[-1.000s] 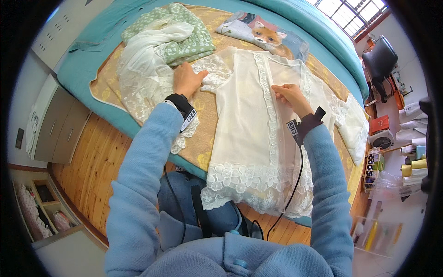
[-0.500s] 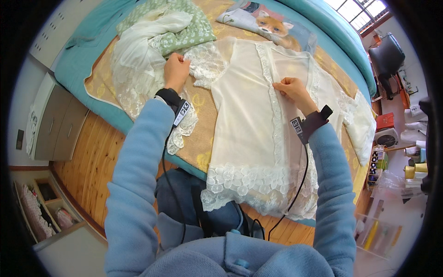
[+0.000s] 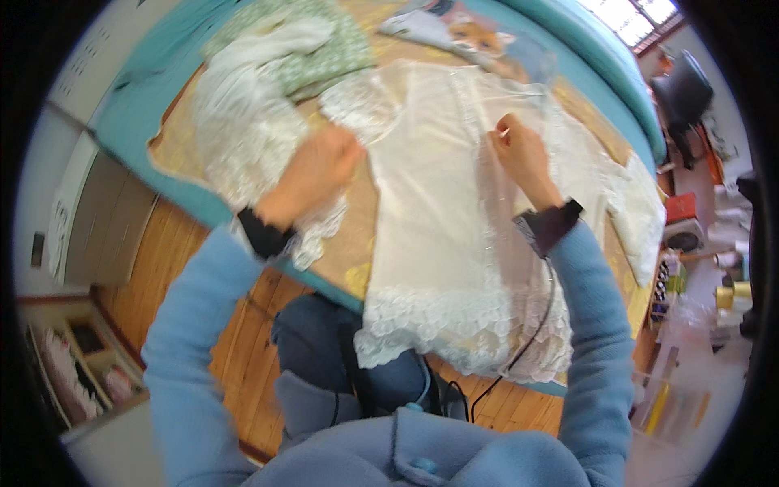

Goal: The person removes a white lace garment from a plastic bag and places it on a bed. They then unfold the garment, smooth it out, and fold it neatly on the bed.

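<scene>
White lace-hemmed garment (image 3: 438, 243) spread flat on bed (image 3: 146, 122), left hand (image 3: 312, 174) grip pressed on its lace sleeve (image 3: 357, 105), right hand (image 3: 519, 154) grip pinching front placket, green patterned cloth (image 3: 324, 49) beyond.

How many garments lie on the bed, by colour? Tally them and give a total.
White or cream lace garments: 2, the long cream lace-hemmed dress under the right hand, and the crumpled white lace garment by the left hand.
Green patterned cloth: 1.
Pale cloth with an orange fox picture: 1.
Total: 4.
</scene>
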The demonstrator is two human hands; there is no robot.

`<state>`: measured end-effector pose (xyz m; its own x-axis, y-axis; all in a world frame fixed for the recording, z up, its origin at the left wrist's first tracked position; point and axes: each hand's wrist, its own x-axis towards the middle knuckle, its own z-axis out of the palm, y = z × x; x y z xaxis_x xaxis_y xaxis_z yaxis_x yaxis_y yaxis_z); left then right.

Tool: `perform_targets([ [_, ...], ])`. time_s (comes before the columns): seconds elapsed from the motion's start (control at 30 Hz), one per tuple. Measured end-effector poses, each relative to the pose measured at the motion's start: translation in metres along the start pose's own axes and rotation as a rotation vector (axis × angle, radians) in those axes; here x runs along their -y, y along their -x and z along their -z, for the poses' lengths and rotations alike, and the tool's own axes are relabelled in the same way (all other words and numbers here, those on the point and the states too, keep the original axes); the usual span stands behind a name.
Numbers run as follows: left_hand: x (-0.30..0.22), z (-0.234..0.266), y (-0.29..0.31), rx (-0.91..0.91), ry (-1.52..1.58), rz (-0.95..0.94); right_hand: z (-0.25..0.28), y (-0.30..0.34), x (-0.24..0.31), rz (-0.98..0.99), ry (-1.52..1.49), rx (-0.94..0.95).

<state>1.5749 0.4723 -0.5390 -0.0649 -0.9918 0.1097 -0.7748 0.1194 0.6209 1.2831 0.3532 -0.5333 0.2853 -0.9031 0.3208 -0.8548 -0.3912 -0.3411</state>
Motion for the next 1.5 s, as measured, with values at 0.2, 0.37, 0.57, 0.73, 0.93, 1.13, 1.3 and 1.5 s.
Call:
perform_targets([
  [0.2,0.028,0.007,-0.040,0.117,0.678,0.678,0.008,0.069,0.074,0.760,-0.288,0.460],
  [0.37,0.045,-0.016,-0.051,-0.112,0.902,0.621,0.002,0.088,0.090,0.912,-0.325,0.558],
  [0.57,0.069,-0.013,-0.056,-0.184,0.790,0.434,0.009,0.104,0.099,1.074,-0.347,0.695],
  [0.73,0.049,-0.012,-0.032,-0.276,0.793,0.252,0.060,0.129,0.104,1.000,-0.419,0.727],
  [0.93,-0.007,0.015,0.106,0.184,0.547,0.225,0.157,0.196,0.071,0.316,-0.472,0.595],
  [1.13,-0.057,-0.070,0.202,0.260,0.030,0.105,0.165,0.237,0.017,-0.238,-0.391,0.599],
  [1.3,-0.073,-0.099,0.230,0.401,0.998,0.495,0.168,0.223,-0.009,-0.232,-0.531,0.628],
  [1.5,-0.075,-0.101,0.244,0.361,1.279,0.622,0.118,0.117,-0.031,-0.302,-0.667,0.466],
])
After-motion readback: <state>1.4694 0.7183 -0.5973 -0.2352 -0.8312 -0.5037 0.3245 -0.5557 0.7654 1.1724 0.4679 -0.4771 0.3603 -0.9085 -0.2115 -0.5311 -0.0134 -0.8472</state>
